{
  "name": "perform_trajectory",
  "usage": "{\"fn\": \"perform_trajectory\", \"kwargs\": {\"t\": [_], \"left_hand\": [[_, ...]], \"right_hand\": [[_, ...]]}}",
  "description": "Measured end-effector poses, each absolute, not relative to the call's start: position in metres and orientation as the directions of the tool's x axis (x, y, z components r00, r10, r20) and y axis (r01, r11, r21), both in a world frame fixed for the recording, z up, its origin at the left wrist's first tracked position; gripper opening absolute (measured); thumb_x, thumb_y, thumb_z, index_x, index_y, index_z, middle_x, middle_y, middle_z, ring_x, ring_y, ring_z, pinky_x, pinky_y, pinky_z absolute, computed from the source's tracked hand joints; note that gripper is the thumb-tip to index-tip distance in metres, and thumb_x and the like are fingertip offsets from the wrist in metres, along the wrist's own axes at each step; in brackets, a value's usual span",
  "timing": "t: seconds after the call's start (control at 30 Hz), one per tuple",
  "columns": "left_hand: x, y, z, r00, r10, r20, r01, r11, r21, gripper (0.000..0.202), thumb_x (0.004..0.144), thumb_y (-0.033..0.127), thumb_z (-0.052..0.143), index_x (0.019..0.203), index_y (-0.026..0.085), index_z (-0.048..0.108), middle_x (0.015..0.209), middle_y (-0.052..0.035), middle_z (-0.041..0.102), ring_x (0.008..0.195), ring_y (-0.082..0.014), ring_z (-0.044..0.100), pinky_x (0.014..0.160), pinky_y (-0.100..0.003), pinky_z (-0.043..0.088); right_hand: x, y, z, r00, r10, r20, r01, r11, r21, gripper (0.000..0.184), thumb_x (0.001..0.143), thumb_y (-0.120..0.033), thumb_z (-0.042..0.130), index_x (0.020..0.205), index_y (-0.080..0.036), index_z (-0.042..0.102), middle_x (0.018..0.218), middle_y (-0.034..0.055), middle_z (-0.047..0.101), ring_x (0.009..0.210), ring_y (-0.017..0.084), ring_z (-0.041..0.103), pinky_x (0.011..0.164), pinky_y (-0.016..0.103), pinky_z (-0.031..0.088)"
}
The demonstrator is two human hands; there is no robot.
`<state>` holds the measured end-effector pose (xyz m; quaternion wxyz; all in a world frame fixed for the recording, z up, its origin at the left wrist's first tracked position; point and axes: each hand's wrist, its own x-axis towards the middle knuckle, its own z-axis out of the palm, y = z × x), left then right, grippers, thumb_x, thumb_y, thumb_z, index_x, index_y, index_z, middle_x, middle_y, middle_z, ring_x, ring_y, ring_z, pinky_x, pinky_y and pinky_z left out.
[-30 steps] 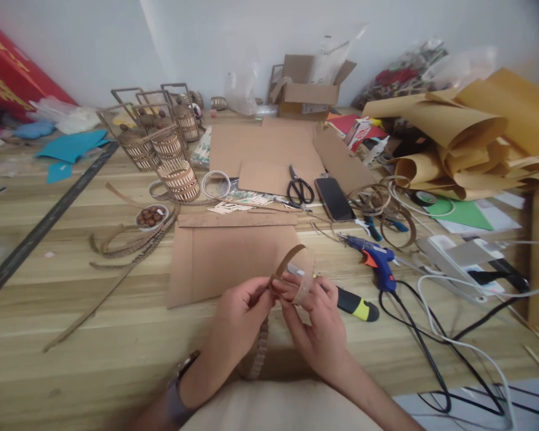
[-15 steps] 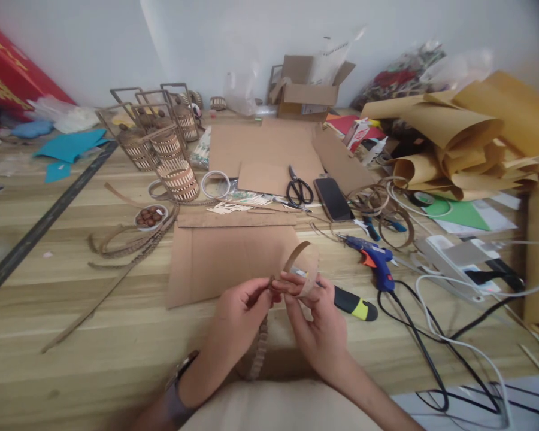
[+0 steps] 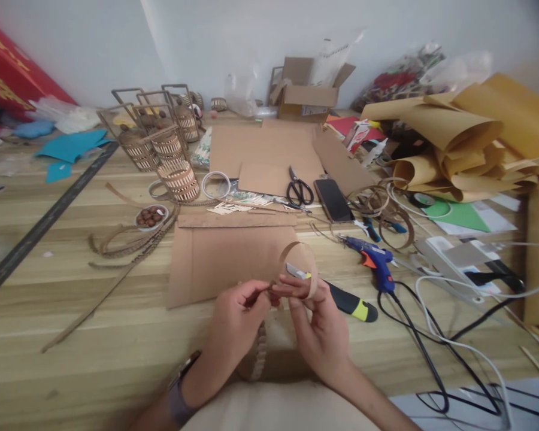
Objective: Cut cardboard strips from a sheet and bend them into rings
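Both hands meet over the front of the table on a thin brown strip (image 3: 311,256). My left hand (image 3: 238,320) pinches it between thumb and fingers. My right hand (image 3: 318,326) also grips the strip, its fingers pressed together, while a loose end curls in a loop above them. Below the left fingers hangs a folded, zigzag length of strip (image 3: 261,353). A black and yellow utility knife (image 3: 353,303) lies just behind and right of my right hand. Beyond the hands is a flat cardboard sheet (image 3: 224,257). The exact fold between the fingertips is hidden.
A blue glue gun (image 3: 374,260) with trailing cables lies right, near a white power strip (image 3: 453,269). Scissors (image 3: 299,190) and a phone (image 3: 333,200) lie farther back. Leftward are woven lanterns (image 3: 179,173), a bowl of brown beads (image 3: 151,216) and more strips (image 3: 130,263).
My left hand has shifted slightly left and my right hand slightly right. The strip's loop has tilted left, and more of the knife's blade shows behind it.
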<state>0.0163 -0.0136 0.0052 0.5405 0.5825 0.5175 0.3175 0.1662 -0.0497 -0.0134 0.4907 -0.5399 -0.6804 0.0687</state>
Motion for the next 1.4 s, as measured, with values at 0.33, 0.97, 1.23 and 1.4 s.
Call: {"fn": "perform_trajectory", "kwargs": {"t": [0.33, 0.97, 1.23, 1.4], "left_hand": [[0.017, -0.01, 0.009, 0.313, 0.918, -0.243, 0.128, 0.212, 0.969, 0.022, 0.083, 0.033, 0.062, 0.088, 0.017, 0.077, 0.083, -0.0058, 0.078, 0.079, -0.0181, 0.071, 0.072, -0.024, 0.053], [0.024, -0.005, 0.009, 0.374, 0.821, -0.431, -0.259, 0.539, 0.802, 0.024, 0.067, 0.038, 0.078, 0.069, 0.015, 0.072, 0.069, -0.0052, 0.074, 0.065, -0.0156, 0.068, 0.069, -0.027, 0.054], [0.026, -0.007, 0.006, 0.31, 0.858, -0.41, -0.22, 0.485, 0.847, 0.023, 0.07, 0.037, 0.072, 0.072, 0.015, 0.07, 0.067, -0.0044, 0.073, 0.061, -0.0142, 0.067, 0.064, -0.025, 0.053], [0.025, -0.007, 0.003, 0.256, 0.904, -0.343, -0.118, 0.381, 0.917, 0.022, 0.074, 0.036, 0.069, 0.072, 0.014, 0.07, 0.068, -0.0056, 0.074, 0.064, -0.0161, 0.069, 0.064, -0.026, 0.054]], "right_hand": [[0.168, -0.049, -0.015, 0.023, 0.774, 0.633, 0.679, 0.453, -0.578, 0.023, 0.094, -0.011, 0.051, 0.109, -0.029, 0.053, 0.1, 0.0014, 0.079, 0.103, 0.022, 0.072, 0.086, 0.042, 0.049], [0.164, -0.052, -0.019, 0.095, 0.807, 0.583, 0.676, 0.377, -0.633, 0.016, 0.096, -0.016, 0.052, 0.106, -0.027, 0.058, 0.104, 0.0058, 0.078, 0.1, 0.023, 0.074, 0.093, 0.047, 0.05], [0.16, -0.053, -0.029, 0.2, 0.852, 0.485, 0.546, 0.314, -0.777, 0.009, 0.097, -0.022, 0.054, 0.103, -0.027, 0.058, 0.104, 0.0064, 0.079, 0.107, 0.024, 0.071, 0.094, 0.05, 0.052], [0.152, -0.05, -0.026, 0.298, 0.907, 0.297, 0.203, 0.244, -0.948, 0.008, 0.1, -0.033, 0.052, 0.098, -0.026, 0.056, 0.104, 0.0081, 0.078, 0.101, 0.022, 0.074, 0.081, 0.04, 0.061]]}}
